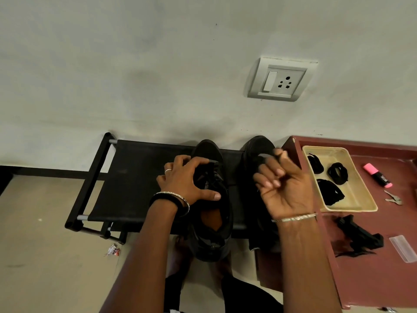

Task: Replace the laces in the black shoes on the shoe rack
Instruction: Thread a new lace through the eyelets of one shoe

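On the shoe rack (140,177), the left hand (187,184) gripped the left black shoe (212,242), which needed firm steadying for unlacing, while the right hand (286,190) hovered, fingers curled, with no telling whether it pinched anything.

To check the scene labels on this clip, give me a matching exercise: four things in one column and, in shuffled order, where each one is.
Things:
1. left hand
2. bundled black laces
3. pink highlighter
4. wall socket

Places:
A. in the beige tray
B. on the wall above the shoe rack
C. gripping a black shoe
D. on the red-brown surface, right of the tray

Pairs: 1-C, 2-A, 3-D, 4-B
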